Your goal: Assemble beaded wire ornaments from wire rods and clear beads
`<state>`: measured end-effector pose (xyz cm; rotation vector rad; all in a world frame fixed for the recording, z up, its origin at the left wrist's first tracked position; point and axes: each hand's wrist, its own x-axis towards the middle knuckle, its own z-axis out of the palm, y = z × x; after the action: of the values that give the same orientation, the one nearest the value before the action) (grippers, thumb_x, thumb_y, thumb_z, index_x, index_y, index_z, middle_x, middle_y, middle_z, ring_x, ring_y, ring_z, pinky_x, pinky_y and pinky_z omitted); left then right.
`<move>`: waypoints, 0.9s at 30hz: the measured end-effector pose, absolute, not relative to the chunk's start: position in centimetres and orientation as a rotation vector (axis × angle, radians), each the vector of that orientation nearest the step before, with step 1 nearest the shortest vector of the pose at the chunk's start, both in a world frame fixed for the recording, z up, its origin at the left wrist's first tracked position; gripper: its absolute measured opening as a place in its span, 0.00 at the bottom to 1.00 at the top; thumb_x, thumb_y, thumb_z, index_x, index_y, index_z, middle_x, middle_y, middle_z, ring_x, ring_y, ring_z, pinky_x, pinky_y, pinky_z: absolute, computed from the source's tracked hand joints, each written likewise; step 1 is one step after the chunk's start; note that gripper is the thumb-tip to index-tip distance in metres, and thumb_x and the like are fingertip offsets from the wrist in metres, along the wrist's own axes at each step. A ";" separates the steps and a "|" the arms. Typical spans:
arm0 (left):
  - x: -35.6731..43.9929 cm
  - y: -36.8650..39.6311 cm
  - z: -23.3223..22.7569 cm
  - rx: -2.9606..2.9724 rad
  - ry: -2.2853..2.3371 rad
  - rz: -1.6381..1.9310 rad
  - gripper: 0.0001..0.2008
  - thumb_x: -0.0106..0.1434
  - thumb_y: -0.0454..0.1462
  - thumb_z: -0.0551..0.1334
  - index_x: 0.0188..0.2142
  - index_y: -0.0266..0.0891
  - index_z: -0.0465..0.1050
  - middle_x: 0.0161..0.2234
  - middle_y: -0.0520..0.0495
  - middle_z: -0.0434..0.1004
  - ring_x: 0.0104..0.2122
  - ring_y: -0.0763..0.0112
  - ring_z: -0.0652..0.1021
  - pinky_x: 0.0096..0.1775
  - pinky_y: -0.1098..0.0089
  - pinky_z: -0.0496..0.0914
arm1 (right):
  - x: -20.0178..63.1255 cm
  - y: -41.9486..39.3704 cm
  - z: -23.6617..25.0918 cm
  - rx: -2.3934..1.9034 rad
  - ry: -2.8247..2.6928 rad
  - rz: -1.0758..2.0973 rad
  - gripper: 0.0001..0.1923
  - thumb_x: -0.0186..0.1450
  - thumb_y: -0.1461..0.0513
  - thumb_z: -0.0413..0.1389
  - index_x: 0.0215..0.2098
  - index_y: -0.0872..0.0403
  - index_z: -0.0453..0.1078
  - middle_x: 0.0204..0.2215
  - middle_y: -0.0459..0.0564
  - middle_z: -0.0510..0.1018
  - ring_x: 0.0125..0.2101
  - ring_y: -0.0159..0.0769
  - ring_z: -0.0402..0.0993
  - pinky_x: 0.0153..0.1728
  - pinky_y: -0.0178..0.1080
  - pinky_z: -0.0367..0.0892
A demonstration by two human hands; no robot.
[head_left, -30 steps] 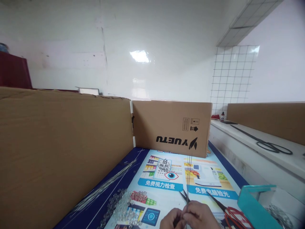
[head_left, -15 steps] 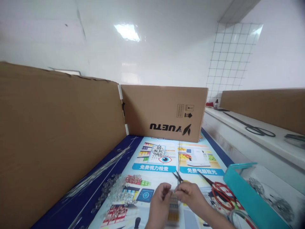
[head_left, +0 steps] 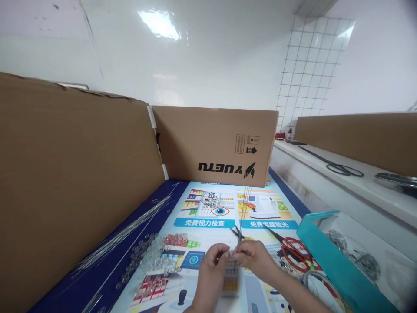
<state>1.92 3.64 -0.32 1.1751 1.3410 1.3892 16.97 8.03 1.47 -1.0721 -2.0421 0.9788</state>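
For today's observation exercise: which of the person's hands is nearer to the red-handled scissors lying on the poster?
Right. The right hand sits just left of the red-handled scissors, close to their blades. The left hand is farther left, beyond the thin wires both hands pinch.

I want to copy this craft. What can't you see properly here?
Head view:
- What the left hand and right hand pinch: too small, fingers cover it.
- Wires: too thin to count.
- Scissors: partly behind the right hand.
- Teal box: cut off by the frame edge.
- Beads: too tiny to count.
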 end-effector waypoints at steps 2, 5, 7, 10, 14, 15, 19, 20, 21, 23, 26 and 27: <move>2.0 3.5 0.1 1.243 1.291 1.386 0.07 0.57 0.38 0.58 0.34 0.39 0.72 0.34 0.47 0.73 0.35 0.65 0.73 0.36 0.69 0.67 | 17.0 8.0 1.5 -1.057 -2.060 0.988 0.06 0.55 0.67 0.54 0.22 0.55 0.71 0.22 0.43 0.73 0.25 0.29 0.68 0.27 0.29 0.60; 2.1 3.4 0.4 1.365 1.210 1.406 0.08 0.58 0.39 0.58 0.33 0.40 0.75 0.36 0.46 0.72 0.38 0.64 0.73 0.38 0.68 0.68 | 16.9 7.9 1.6 -1.044 -2.074 0.974 0.07 0.54 0.68 0.53 0.20 0.55 0.70 0.19 0.41 0.70 0.24 0.28 0.66 0.26 0.29 0.58; 2.1 3.4 0.4 1.408 1.193 1.403 0.09 0.58 0.39 0.58 0.33 0.40 0.76 0.37 0.45 0.71 0.38 0.63 0.74 0.39 0.67 0.69 | 16.9 7.8 1.8 -1.037 -2.080 0.952 0.08 0.53 0.68 0.53 0.18 0.55 0.68 0.18 0.41 0.68 0.24 0.28 0.65 0.26 0.29 0.58; 2.1 3.7 0.0 1.430 1.200 1.389 0.09 0.57 0.40 0.59 0.34 0.41 0.77 0.37 0.44 0.71 0.38 0.63 0.74 0.38 0.67 0.69 | 16.9 7.7 2.0 -1.032 -2.092 0.912 0.08 0.52 0.68 0.54 0.16 0.55 0.66 0.18 0.41 0.66 0.24 0.28 0.64 0.27 0.29 0.58; 2.2 4.0 -0.6 1.442 1.205 1.405 0.08 0.55 0.40 0.61 0.33 0.41 0.77 0.36 0.45 0.72 0.37 0.62 0.74 0.36 0.68 0.69 | 17.0 7.6 2.2 -1.045 -2.119 0.877 0.08 0.52 0.67 0.54 0.15 0.56 0.66 0.18 0.41 0.65 0.24 0.28 0.64 0.26 0.29 0.57; 2.3 4.0 -0.7 1.437 1.207 1.420 0.08 0.55 0.40 0.62 0.32 0.41 0.77 0.36 0.45 0.72 0.37 0.62 0.74 0.36 0.68 0.69 | 17.0 7.7 2.1 -1.052 -2.128 0.871 0.09 0.52 0.67 0.54 0.15 0.56 0.65 0.17 0.41 0.65 0.23 0.28 0.64 0.26 0.29 0.57; 2.9 3.8 -0.6 1.427 1.244 1.517 0.07 0.55 0.40 0.61 0.28 0.41 0.76 0.33 0.46 0.73 0.34 0.64 0.74 0.34 0.69 0.68 | 16.8 7.8 1.8 -1.089 -2.170 0.827 0.09 0.51 0.69 0.53 0.14 0.56 0.62 0.16 0.40 0.62 0.22 0.27 0.62 0.24 0.28 0.56; 3.1 3.7 -0.4 1.443 1.255 1.527 0.07 0.55 0.40 0.60 0.28 0.41 0.75 0.32 0.47 0.73 0.33 0.64 0.74 0.33 0.69 0.67 | 16.7 7.8 1.7 -1.100 -2.186 0.811 0.09 0.51 0.69 0.52 0.14 0.56 0.62 0.16 0.40 0.62 0.21 0.27 0.61 0.23 0.28 0.55; 3.2 3.6 -0.2 1.471 1.262 1.519 0.07 0.56 0.40 0.60 0.27 0.41 0.74 0.31 0.48 0.72 0.32 0.65 0.73 0.32 0.70 0.67 | 16.7 7.7 1.8 -1.111 -2.204 0.792 0.09 0.51 0.69 0.52 0.14 0.56 0.62 0.16 0.40 0.62 0.21 0.26 0.61 0.23 0.28 0.55; 3.3 3.4 0.3 1.532 1.277 1.493 0.08 0.57 0.40 0.58 0.25 0.40 0.72 0.30 0.48 0.71 0.31 0.66 0.72 0.32 0.70 0.66 | 16.8 7.6 2.1 -1.132 -2.258 0.752 0.10 0.52 0.69 0.52 0.14 0.56 0.62 0.17 0.40 0.62 0.21 0.26 0.61 0.22 0.28 0.54; 3.5 3.1 0.8 1.585 1.293 1.418 0.09 0.58 0.41 0.55 0.25 0.41 0.69 0.29 0.49 0.70 0.31 0.66 0.71 0.33 0.71 0.65 | 17.8 7.5 3.8 -1.157 -2.387 0.692 0.09 0.52 0.65 0.55 0.15 0.56 0.64 0.17 0.40 0.65 0.22 0.26 0.63 0.23 0.27 0.55; 3.5 3.0 0.7 1.574 1.304 1.385 0.09 0.58 0.42 0.55 0.26 0.41 0.68 0.28 0.50 0.69 0.30 0.67 0.71 0.33 0.71 0.64 | 18.4 7.7 4.5 -1.173 -2.432 0.668 0.08 0.52 0.64 0.56 0.16 0.55 0.66 0.18 0.40 0.67 0.22 0.27 0.64 0.24 0.27 0.56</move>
<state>3.50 3.01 0.73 1.5737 1.3043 1.3846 18.38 7.70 4.53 -1.1732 -2.4322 0.6683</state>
